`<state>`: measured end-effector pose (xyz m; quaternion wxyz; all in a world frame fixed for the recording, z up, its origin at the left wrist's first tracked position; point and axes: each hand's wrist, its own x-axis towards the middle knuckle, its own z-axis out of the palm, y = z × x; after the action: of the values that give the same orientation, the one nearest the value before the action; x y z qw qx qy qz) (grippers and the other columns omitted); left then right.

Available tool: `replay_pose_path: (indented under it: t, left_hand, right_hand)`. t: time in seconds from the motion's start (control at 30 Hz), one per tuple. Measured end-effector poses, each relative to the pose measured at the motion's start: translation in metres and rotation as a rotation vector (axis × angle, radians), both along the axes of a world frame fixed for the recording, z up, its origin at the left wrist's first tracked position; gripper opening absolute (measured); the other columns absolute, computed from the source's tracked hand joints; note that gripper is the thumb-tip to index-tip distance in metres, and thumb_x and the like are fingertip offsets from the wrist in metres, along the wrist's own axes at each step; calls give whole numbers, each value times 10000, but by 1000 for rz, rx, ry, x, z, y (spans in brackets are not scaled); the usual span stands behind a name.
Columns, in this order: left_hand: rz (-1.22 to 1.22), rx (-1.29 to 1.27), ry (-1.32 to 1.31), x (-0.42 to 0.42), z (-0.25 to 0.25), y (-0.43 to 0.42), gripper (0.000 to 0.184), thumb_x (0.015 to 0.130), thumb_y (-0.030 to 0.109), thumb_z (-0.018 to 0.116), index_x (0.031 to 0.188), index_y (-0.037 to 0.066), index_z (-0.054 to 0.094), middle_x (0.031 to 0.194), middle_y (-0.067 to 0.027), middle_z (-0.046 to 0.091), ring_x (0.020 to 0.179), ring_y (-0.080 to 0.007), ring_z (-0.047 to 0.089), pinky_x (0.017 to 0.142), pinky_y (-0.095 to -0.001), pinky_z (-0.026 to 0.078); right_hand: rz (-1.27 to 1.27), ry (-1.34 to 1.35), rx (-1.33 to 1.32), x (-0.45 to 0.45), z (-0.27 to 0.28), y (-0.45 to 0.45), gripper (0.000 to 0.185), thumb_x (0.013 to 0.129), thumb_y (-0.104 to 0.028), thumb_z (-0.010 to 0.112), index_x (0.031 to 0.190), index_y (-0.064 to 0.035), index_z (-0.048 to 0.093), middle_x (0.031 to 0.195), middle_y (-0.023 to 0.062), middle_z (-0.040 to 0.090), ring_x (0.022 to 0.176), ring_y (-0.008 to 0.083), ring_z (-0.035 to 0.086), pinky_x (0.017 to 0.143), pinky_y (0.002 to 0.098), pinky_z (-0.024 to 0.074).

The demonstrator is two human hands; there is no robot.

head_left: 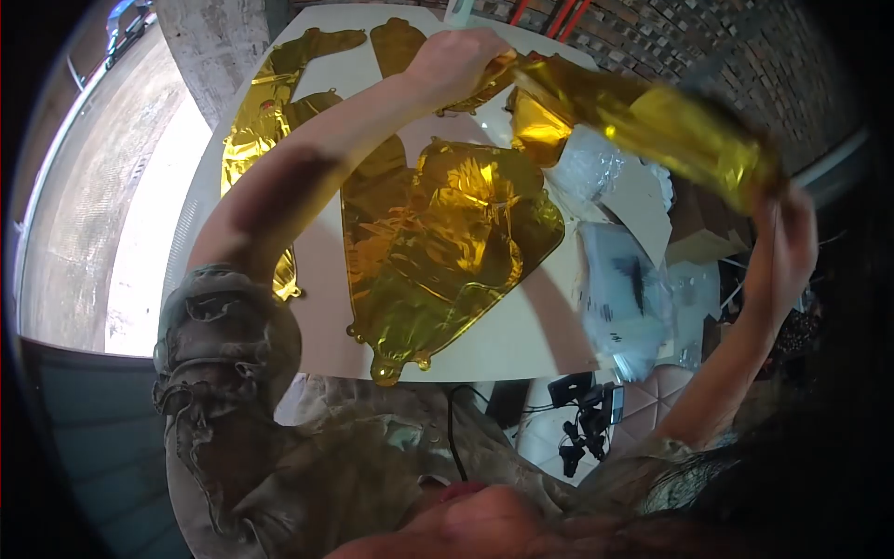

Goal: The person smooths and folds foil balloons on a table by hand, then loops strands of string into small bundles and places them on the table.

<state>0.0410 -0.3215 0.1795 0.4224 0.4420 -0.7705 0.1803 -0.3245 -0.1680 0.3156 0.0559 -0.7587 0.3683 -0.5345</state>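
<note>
A shiny gold foil balloon [661, 126], flat and blurred by motion, stretches between my two hands above the far right of the table. My left hand [461, 65] is closed on its left end, fingers curled. At the other end my right hand [787, 233], smeared a little, pinches the balloon near the table's right side. A large flat gold foil balloon [456, 233] lies on the table in front of me, a small tab at its near tip. Another gold foil piece [542, 129] sits under the held one.
More gold foil balloons [265, 102] lie along the left of the white table [317, 242]. On the right are clear plastic bags [619, 289] and a cardboard box [698, 228]. Black devices with cables [587, 419] rest below the near edge. A brick wall [643, 37] stands behind.
</note>
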Motion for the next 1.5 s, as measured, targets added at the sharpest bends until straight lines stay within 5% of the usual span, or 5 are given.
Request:
replay_pose_path:
  t: [0.17,0.43,0.83,1.03,1.5]
  left_hand:
    - [-154,300,-231,35,-70,18,439,805,11,600,1217,151,655,1316,-58,613,1112,-271,635,885,-383,556]
    - [-327,412,-369,60,-139,13,471,784,-48,524,1220,86,644,1374,-72,574,1187,-282,594,960,-382,521]
    - [84,794,242,39,-118,19,391,921,270,529,1222,44,634,1250,-157,637,1138,-329,601,974,-422,482]
    - [303,1043,8,49,-91,15,500,777,465,745,1040,41,712,1034,-126,718,962,-302,687,849,-431,531]
    - [318,1034,71,43,-103,-4,472,715,417,799,945,11,724,915,-130,723,865,-287,698,759,-403,550]
  right_hand:
    - [315,625,-134,61,-97,69,159,754,-46,734,891,-96,670,1029,63,719,906,233,696,761,329,537]
    - [395,705,-130,135,-242,116,223,779,-96,679,991,-28,680,1110,109,673,971,229,636,774,316,530]
    - [399,778,-48,157,-243,128,235,781,-95,687,1005,-24,680,1110,112,674,982,236,640,786,320,530]
    - [409,793,-17,160,-243,128,256,784,-99,675,1028,-21,675,1150,119,664,1002,242,635,806,319,525]
    - [398,830,29,158,-238,129,302,744,-89,697,1044,-56,689,1143,74,659,1025,217,631,823,314,521]
